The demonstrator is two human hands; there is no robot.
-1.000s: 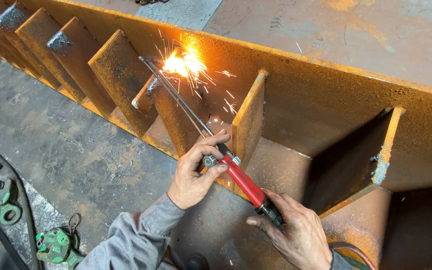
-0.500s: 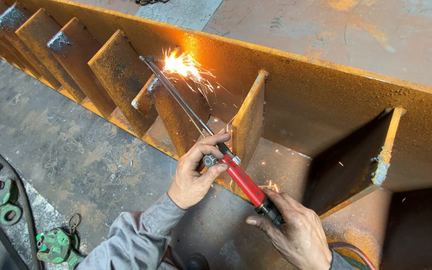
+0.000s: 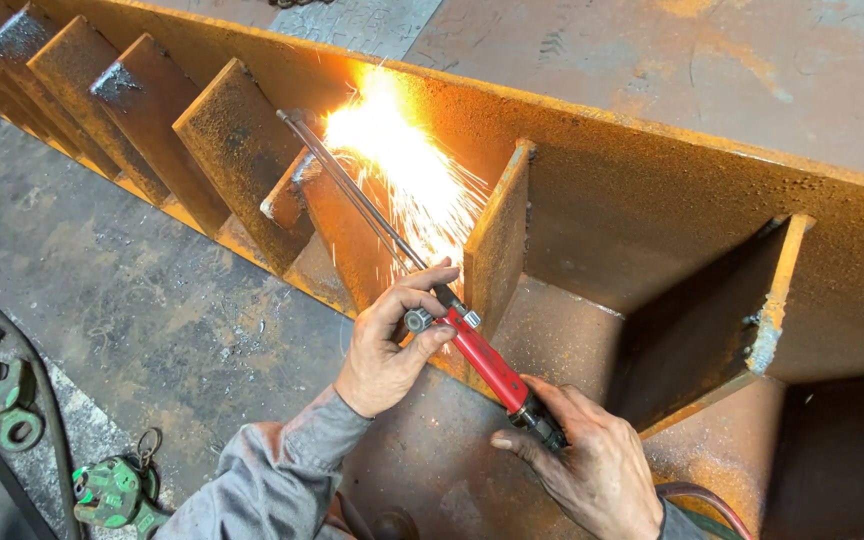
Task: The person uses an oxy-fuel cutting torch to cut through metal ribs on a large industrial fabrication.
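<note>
A cutting torch (image 3: 482,357) with a red handle and long thin metal tubes reaches from lower right up to a bright burst of sparks (image 3: 402,170) at the beam's wall. My left hand (image 3: 390,345) pinches the valve knob at the front of the red handle. My right hand (image 3: 592,465) grips the dark rear end of the handle. The flame strikes where an upright stiffener plate (image 3: 337,235) meets the rusty steel beam (image 3: 652,190).
Several rusty stiffener plates (image 3: 222,150) stand in a row along the beam; another (image 3: 497,240) is right beside the torch, one more (image 3: 777,290) at right. Green lifting clamps (image 3: 107,490) and a dark hose (image 3: 42,400) lie on the concrete floor at lower left.
The spark burst has grown much larger and brighter, spraying down toward my left hand. Both hands and the torch stay almost in place.
</note>
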